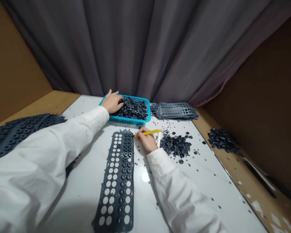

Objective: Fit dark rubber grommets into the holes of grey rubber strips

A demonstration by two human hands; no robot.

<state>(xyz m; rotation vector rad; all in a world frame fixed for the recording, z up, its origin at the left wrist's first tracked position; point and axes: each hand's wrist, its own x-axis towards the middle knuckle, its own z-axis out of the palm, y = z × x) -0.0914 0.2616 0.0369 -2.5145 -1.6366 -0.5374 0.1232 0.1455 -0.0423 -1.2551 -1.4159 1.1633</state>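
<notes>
My left hand (pixel 113 102) is over the left end of a blue plastic basket (pixel 149 113), its fingers spread and nothing visible in them. Small black rubber rings (pixel 133 108) fill the basket. My right hand (pixel 146 138) is closed around a slim yellow pen-like tool (pixel 150 132). The tool's left tip is at the upper right edge of a long dark rubber sheet (pixel 116 181). Round holes show white through the sheet's left columns, while many rings still sit in its right columns.
Loose black pieces (pixel 176 144) lie heaped right of my right hand, with small bits scattered around. Stacked punched sheets (pixel 176 111) lie right of the basket. More ringed sheets (pixel 26 129) are at the left. Another dark pile (pixel 222 139) sits by the right wall.
</notes>
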